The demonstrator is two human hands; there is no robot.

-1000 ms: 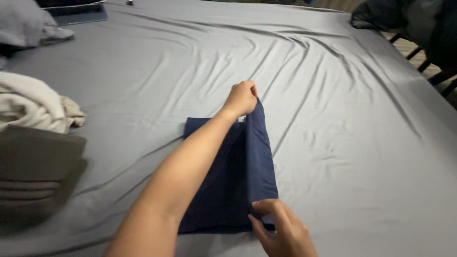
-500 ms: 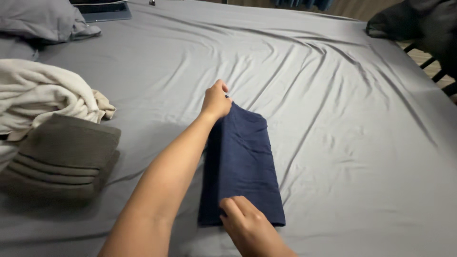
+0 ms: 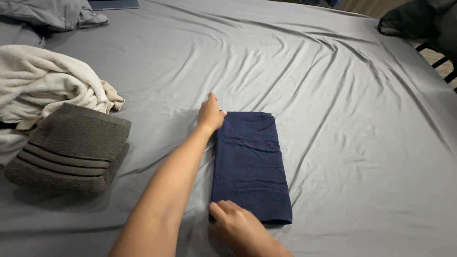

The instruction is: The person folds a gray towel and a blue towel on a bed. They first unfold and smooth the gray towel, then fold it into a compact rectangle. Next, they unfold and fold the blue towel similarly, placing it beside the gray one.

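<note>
A wide grey bedsheet (image 3: 333, 95) covered the whole surface, smooth and thin, creased in long diagonal wrinkles. At the far left lay a loose heap of cream terry towel (image 3: 43, 81), soft and rumpled, cut off by the left edge. Just in front of it sat a folded olive-brown towel (image 3: 71, 150), thick and plush, with darker ribbed stripes near its near edge. A crumpled grey cloth (image 3: 57, 12) lay at the far left corner, and a dark bundle (image 3: 414, 21) at the far right corner was too dim to make out.

Near the middle lay the folded navy towel (image 3: 250, 166), a long flat rectangle of fine nap, its long sides running near to far.

The left hand (image 3: 209, 114) rested at the towel's far left corner, fingers drawn together and touching the edge; whether they pinched the cloth could not be told. The right hand (image 3: 240, 231) lay at the near left corner, fingers together and pressed flat on the cloth, its wrist cut off by the bottom edge.
</note>
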